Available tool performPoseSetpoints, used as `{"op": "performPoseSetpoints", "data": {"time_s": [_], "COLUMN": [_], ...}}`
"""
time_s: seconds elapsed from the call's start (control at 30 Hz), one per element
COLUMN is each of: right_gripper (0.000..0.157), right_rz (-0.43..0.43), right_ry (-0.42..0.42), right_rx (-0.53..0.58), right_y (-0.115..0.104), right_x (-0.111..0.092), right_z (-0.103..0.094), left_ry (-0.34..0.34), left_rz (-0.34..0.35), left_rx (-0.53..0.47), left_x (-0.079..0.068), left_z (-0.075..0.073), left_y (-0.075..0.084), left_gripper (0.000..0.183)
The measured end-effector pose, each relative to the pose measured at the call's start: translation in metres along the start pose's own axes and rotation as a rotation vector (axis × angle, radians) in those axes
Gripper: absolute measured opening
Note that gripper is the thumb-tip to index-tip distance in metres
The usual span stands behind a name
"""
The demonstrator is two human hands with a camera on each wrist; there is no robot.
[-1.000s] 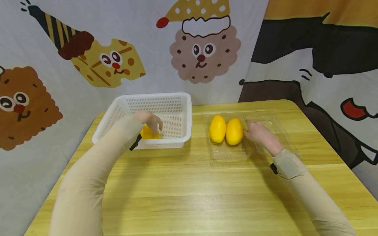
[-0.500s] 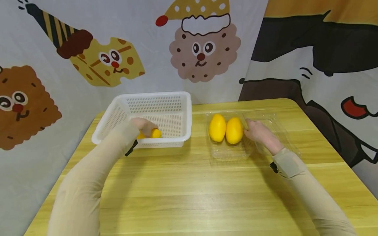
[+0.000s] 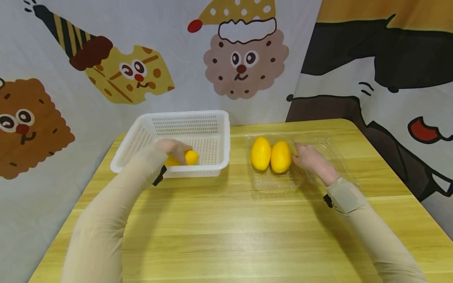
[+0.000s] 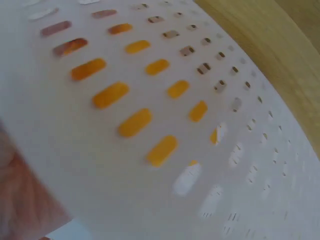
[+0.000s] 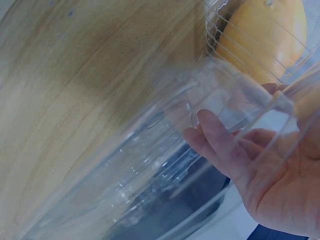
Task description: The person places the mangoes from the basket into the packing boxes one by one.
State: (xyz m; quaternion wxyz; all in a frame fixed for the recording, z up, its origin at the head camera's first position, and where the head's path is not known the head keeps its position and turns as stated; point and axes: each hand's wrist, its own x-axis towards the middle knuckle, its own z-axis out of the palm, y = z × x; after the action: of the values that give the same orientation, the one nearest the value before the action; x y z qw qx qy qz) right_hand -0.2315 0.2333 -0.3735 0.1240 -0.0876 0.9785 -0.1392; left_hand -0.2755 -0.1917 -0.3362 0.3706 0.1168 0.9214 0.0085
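Note:
My left hand (image 3: 174, 148) reaches into a white slotted plastic basket (image 3: 194, 169) and grips a yellow mango (image 3: 192, 157) from above. More yellow shows below the palm. The left wrist view is mostly filled by the basket wall (image 4: 95, 165), with yellow visible through its slots. Two mangoes (image 3: 260, 154) (image 3: 281, 157) lie side by side in one half of an opened clear plastic clamshell box (image 3: 274, 184). Between the box's halves, my right hand (image 3: 311, 159) holds its edge. In the right wrist view, curled fingers (image 5: 215, 130) appear through clear plastic; the thumb is hidden.
The wooden table (image 3: 226, 232) extends in front of basket and box. The box's other half (image 3: 329, 153) lies spread to the right. Close behind the table hangs a cartoon-printed cloth (image 3: 177, 23).
My left hand has sunk into the basket and closed on a mango, which has since shifted slightly right with it. The right hand, box and its two mangoes have stayed put.

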Motion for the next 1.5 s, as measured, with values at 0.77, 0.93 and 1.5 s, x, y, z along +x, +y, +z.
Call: {"op": "performPoseSetpoints", "data": {"time_s": [0.77, 0.93, 1.5], "right_gripper": [0.062, 0.062, 0.062], "right_rz": [0.009, 0.010, 0.019], "right_ry": [-0.009, -0.014, -0.022], "right_rx": [-0.002, -0.017, -0.014], "right_y": [-0.002, -0.002, 0.000], "right_x": [0.000, 0.002, 0.003], "right_z": [0.000, 0.000, 0.001], "left_ry": [0.195, 0.243, 0.385], "left_rz": [0.349, 0.434, 0.552], "left_rx": [-0.122, -0.130, 0.038], "left_x": [-0.022, -0.024, -0.016], "left_z": [-0.032, -0.035, -0.026], "left_y": [0.052, 0.073, 0.159], "left_gripper": [0.054, 0.058, 0.082]}}
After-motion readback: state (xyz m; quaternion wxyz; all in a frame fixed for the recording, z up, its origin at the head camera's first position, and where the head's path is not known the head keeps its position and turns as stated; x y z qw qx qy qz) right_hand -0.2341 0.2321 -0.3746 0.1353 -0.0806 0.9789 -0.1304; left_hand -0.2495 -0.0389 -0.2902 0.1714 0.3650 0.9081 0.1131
